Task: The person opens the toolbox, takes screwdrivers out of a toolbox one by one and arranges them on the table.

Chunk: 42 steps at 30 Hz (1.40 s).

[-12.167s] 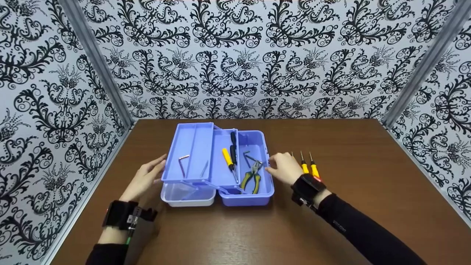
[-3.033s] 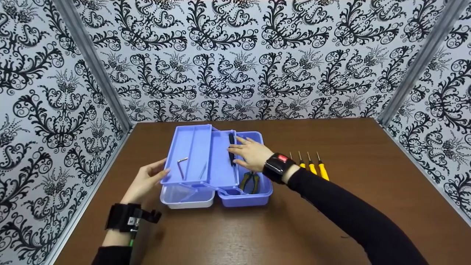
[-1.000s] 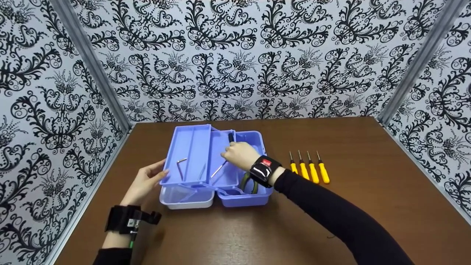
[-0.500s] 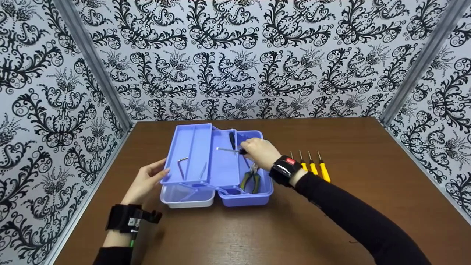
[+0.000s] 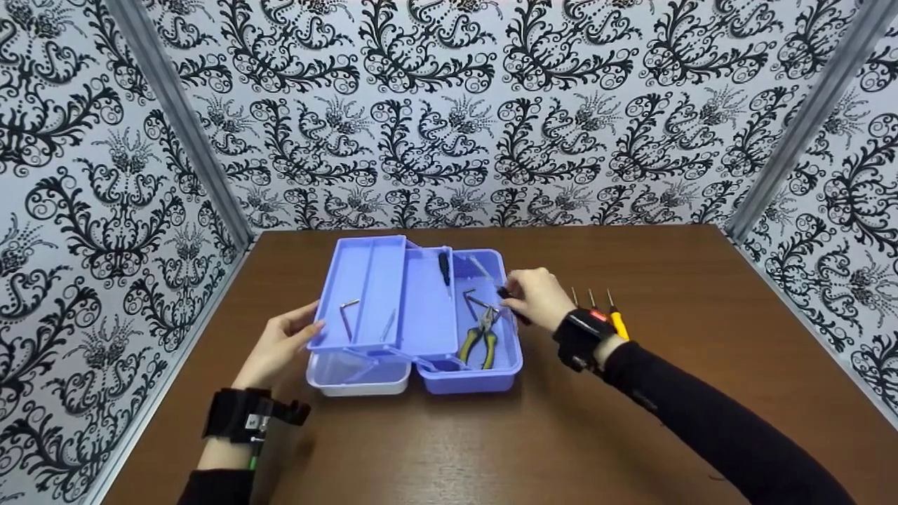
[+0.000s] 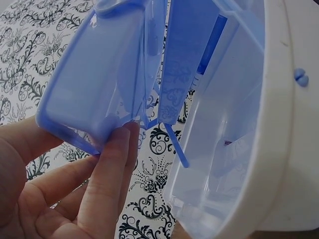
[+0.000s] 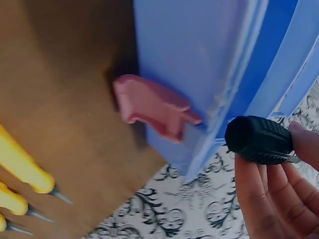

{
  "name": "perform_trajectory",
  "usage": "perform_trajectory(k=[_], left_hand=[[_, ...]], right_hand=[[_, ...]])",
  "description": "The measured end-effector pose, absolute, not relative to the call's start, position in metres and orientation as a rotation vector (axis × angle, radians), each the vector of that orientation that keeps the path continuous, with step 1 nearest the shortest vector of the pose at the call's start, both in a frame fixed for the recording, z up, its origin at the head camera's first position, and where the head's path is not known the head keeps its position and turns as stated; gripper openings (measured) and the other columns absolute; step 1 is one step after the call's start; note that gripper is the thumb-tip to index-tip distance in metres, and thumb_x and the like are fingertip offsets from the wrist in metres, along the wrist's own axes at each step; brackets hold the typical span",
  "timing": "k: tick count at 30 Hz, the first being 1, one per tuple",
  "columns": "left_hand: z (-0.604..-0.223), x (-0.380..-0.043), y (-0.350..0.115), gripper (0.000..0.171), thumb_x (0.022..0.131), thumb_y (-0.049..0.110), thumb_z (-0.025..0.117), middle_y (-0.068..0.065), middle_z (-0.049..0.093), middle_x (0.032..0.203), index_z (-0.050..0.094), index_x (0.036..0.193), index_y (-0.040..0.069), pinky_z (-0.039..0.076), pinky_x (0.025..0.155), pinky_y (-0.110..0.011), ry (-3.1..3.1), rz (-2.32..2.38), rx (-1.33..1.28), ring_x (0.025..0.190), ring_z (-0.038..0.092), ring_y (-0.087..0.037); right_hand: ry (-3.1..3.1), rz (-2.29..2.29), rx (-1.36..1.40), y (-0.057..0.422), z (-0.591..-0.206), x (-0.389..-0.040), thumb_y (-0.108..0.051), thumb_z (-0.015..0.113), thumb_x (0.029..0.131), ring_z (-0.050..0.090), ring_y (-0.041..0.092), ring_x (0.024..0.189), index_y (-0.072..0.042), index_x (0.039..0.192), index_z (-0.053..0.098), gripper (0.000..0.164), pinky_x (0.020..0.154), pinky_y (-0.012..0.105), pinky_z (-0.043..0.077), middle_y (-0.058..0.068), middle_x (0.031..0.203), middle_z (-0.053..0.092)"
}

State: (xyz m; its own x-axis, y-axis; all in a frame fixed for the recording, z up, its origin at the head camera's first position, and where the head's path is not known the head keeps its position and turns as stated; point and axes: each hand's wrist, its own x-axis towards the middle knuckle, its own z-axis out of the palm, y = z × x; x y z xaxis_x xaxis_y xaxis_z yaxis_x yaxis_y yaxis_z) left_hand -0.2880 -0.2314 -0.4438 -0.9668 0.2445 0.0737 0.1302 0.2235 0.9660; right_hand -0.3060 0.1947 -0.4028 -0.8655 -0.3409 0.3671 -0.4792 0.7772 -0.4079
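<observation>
Two black screwdrivers, one toolbox, one pliers

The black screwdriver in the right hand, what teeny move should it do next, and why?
Perhaps the right hand should ease the black screwdriver to the right, clear of the blue toolbox. The grip is on its handle, but in the head view its shaft points back over the toolbox, while yellow screwdrivers lie outside on the table.
</observation>
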Motion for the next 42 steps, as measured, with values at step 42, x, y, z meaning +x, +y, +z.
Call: perform_trajectory(k=[42], left_hand=[[-0.444,-0.289,-0.231,0.055,0.1,0.013,0.058,-0.031,0.049,0.143,0.038,0.147,-0.005,0.054,0.088,-0.017,2.383,1.867,0.356,0.097,0.067,-0.001]], right_hand=[[-3.012,0.689,-0.044,0.405,-0.453,-0.294,-0.015,0.076,0.082,0.056,0.013,0.05,0.005,0.07,0.072,0.024,0.053,0.025,0.045,0.001,0.052,0.063]])
